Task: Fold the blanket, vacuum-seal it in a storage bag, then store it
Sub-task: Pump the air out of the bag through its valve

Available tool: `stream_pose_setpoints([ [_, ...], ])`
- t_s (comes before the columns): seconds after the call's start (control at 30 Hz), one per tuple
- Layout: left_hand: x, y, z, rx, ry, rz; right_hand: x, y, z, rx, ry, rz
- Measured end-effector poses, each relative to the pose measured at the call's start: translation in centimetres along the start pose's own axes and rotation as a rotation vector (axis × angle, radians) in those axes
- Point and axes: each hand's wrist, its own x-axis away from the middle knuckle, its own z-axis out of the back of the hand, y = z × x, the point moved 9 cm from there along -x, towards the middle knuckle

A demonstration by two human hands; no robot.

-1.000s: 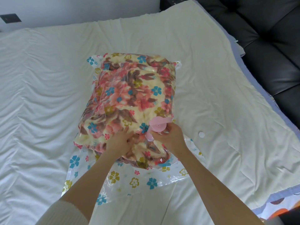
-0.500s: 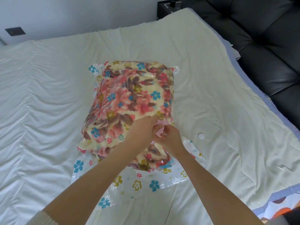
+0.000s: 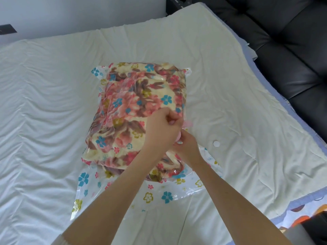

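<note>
Pinching the pink valve [image 3: 187, 123] on the bag [image 3: 159, 193], we have our left hand [image 3: 163, 129] over it from the left and our right hand [image 3: 186, 148] at its near edge, the fingers of both curled tight on it. The blanket [image 3: 134, 106], cream with pink, brown and blue flowers, lies folded in a puffy block inside the clear, flower-printed bag, mid-bed [image 3: 44, 103]. A white disc [image 3: 216, 143] lies just right of our hands.
</note>
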Motion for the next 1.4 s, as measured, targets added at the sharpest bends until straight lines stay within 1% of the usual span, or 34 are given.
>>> stream_pose_setpoints([
  [0.07, 0.8, 5.2, 1.4, 0.118, 0.047, -0.19, -0.2, -0.4, 0.1, -0.025, -0.017, -0.006],
  [0.1, 1.1, 5.8, 2.0, 0.152, 0.072, -0.231, -0.1, -0.4, 0.0, -0.021, -0.029, -0.002],
  [0.13, 1.3, 4.7, 1.8, 0.143, 0.071, -0.219, -0.1, -0.1, -0.1, -0.025, -0.037, 0.002],
  [0.17, 1.2, 2.3, 1.1, 0.087, 0.045, -0.149, 0.0, 0.1, -0.3, -0.011, -0.042, -0.002],
  [0.23, 1.3, -2.8, -0.7, -0.103, -0.039, 0.059, 0.4, 0.6, -0.5, 0.005, -0.056, -0.018],
  [0.27, 1.2, -4.0, -1.2, -0.14, -0.068, 0.111, 0.4, 0.6, -0.4, -0.012, -0.053, -0.032],
  [0.3, 0.9, -3.7, -1.5, -0.152, -0.059, 0.096, 0.3, 0.4, -0.1, -0.018, -0.033, -0.047],
  [0.33, 0.7, -2.4, -1.3, -0.155, -0.05, 0.064, 0.3, 0.5, 0.0, -0.024, -0.02, -0.056],
  [0.37, 0.6, -0.1, -0.7, -0.117, -0.031, -0.005, 0.2, 0.4, 0.1, -0.031, -0.019, -0.063],
  [0.43, 1.1, 5.8, 1.4, 0.005, 0.037, -0.202, -0.2, 0.0, -0.2, -0.045, -0.028, -0.074],
  [0.47, 1.8, 7.7, 2.8, 0.074, 0.08, -0.268, -0.2, 0.0, -0.5, -0.033, -0.052, -0.066],
  [0.5, 2.1, 7.6, 3.4, 0.124, 0.088, -0.271, -0.2, 0.0, -0.7, -0.02, -0.067, -0.049],
  [0.53, 2.3, 6.1, 3.2, 0.122, 0.07, -0.228, -0.1, 0.1, -0.7, -0.029, -0.061, -0.038],
  [0.63, 1.9, -2.1, 0.4, -0.102, -0.04, 0.078, 0.4, 0.8, -1.1, -0.033, -0.07, -0.032],
  [0.67, 1.8, -3.2, 0.1, -0.142, -0.045, 0.132, 0.5, 0.6, -1.2, -0.033, -0.063, -0.037],
  [0.7, 1.6, -2.6, 0.2, -0.148, -0.023, 0.104, 0.5, 0.1, -0.9, -0.042, -0.053, -0.028],
  [0.73, 1.5, -0.8, 0.6, -0.13, -0.008, 0.034, 0.4, 0.1, -0.7, -0.044, -0.055, -0.04],
  [0.8, 1.9, 4.8, 2.2, -0.031, 0.02, -0.205, 0.1, -0.5, -0.9, -0.035, -0.086, -0.037],
  [0.83, 2.4, 7.4, 3.0, 0.027, 0.029, -0.291, 0.1, -0.8, -1.0, -0.047, -0.105, -0.038],
  [0.87, 2.7, 8.5, 3.3, 0.056, 0.024, -0.329, -0.1, -0.5, -1.0, -0.051, -0.1, -0.042],
  [0.9, 2.6, 7.5, 3.0, 0.04, 0.001, -0.304, -0.1, -0.4, -0.8, -0.035, -0.078, -0.034],
  [0.93, 1.9, 5.1, 2.1, -0.008, -0.034, -0.224, -0.1, -0.3, -0.5, -0.014, -0.055, -0.035],
  [1.03, 0.6, -4.7, 0.1, -0.231, -0.128, 0.147, 0.1, -0.1, -0.6, 0.006, -0.05, -0.026],
  [1.07, 0.6, -5.8, 0.0, -0.278, -0.121, 0.175, 0.0, -0.1, -0.4, 0.009, -0.03, -0.03],
  [1.1, 0.4, -5.3, -0.1, -0.309, -0.096, 0.145, -0.1, -0.2, -0.1, 0.008, -0.012, -0.031],
  [1.13, 0.3, -3.6, 0.0, -0.29, -0.067, 0.076, -0.1, -0.3, 0.1, 0.01, -0.004, -0.036],
  [1.2, 0.7, 2.5, 0.8, -0.188, 0.029, -0.119, -0.1, -1.2, 0.1, 0.045, -0.01, -0.032],
  [1.23, 0.6, 5.0, 1.0, -0.216, 0.073, -0.222, 0.3, -1.3, -0.3, 0.033, -0.04, -0.043],
  [1.27, 0.4, 6.3, 0.9, -0.345, 0.109, -0.3, 0.6, -1.4, -0.7, 0.021, -0.069, -0.052],
  [1.3, -0.1, 6.4, 0.5, -0.554, 0.142, -0.349, 0.7, -1.8, -0.9, 0.013, -0.066, -0.032],
  [1.33, -0.8, 5.3, -0.4, -0.805, 0.113, -0.354, 0.8, -2.2, -0.8, 0.011, -0.04, -0.019],
  [1.37, -1.4, 3.1, -1.5, -0.986, 0.008, -0.323, 0.8, -2.5, -0.7, 0.011, -0.02, 0.001],
  [1.4, -1.5, 0.6, -2.6, -1.09, -0.136, -0.265, 0.8, -2.6, -0.8, 0.002, -0.024, 0.007],
])
